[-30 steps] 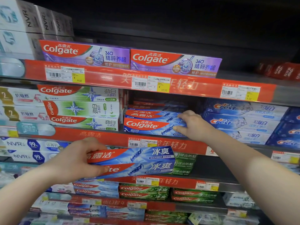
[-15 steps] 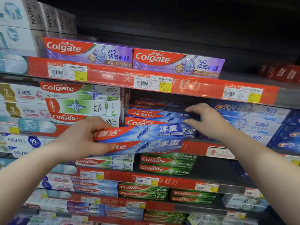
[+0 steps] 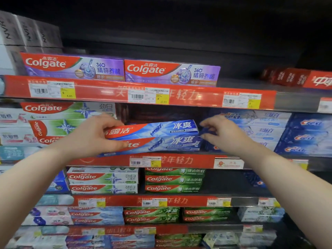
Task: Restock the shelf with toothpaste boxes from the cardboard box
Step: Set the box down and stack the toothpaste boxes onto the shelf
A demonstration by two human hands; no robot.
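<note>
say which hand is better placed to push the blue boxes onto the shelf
Left, probably: the left hand grips the blue Colgate boxes at the shelf; the right hand is merely beside their far end.

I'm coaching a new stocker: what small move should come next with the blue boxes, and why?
Probably slide the blue Colgate boxes straight back into the gap between the green-white Colgate stack and the Crest stack. The left hand grips their left end, and the right hand hovers at their right end.
</note>
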